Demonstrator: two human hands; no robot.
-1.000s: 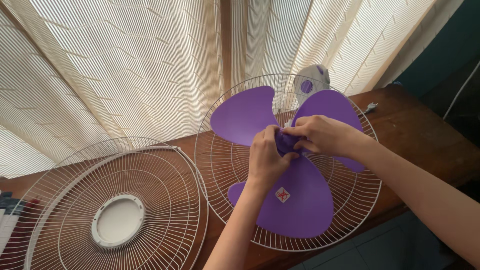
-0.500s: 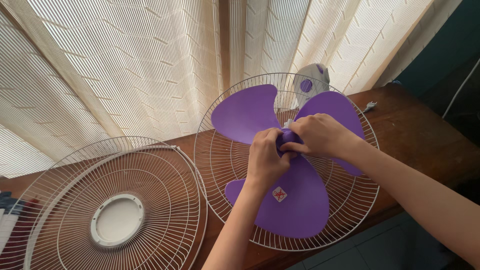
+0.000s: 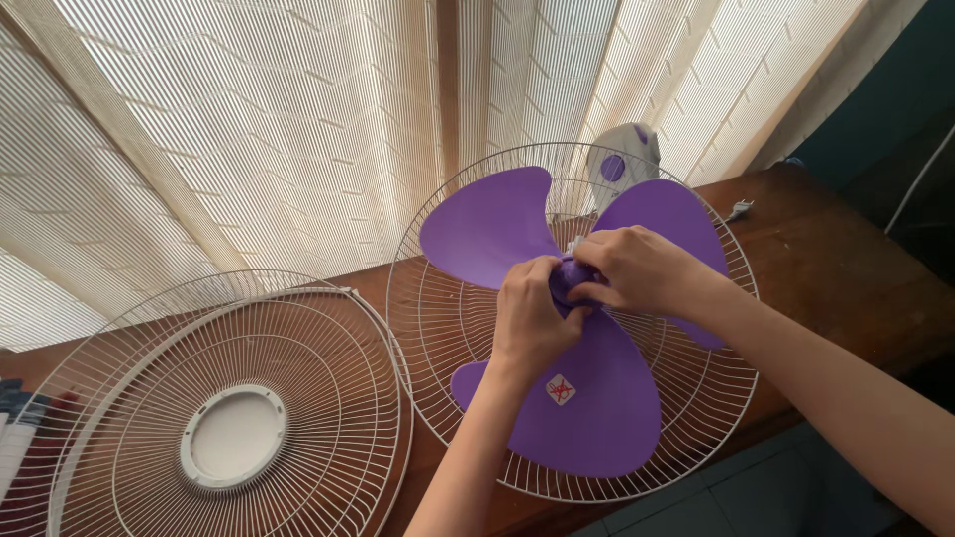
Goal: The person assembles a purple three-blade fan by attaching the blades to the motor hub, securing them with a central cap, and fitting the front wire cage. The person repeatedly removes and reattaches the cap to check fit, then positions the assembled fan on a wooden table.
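Note:
A purple three-bladed fan blade (image 3: pixel 589 398) sits inside a white wire rear guard (image 3: pixel 438 318) on a brown wooden table (image 3: pixel 826 268). Both hands meet at the blade's purple hub (image 3: pixel 567 281). My left hand (image 3: pixel 529 320) wraps the hub from the near side. My right hand (image 3: pixel 642 268) pinches the hub's cap from the right. The fan's white and purple motor housing (image 3: pixel 622 164) shows behind the guard.
A second white wire guard (image 3: pixel 109 398) with a round white centre disc (image 3: pixel 233 440) lies flat at the left. A power plug (image 3: pixel 738 210) lies on the table at the back right. Ribbed beige curtains (image 3: pixel 249 129) hang behind. Tiled floor (image 3: pixel 756 497) shows below the table edge.
The blade has rotated slightly back and forth around the hub under my hands. Both hands stay at the hub with small finger shifts.

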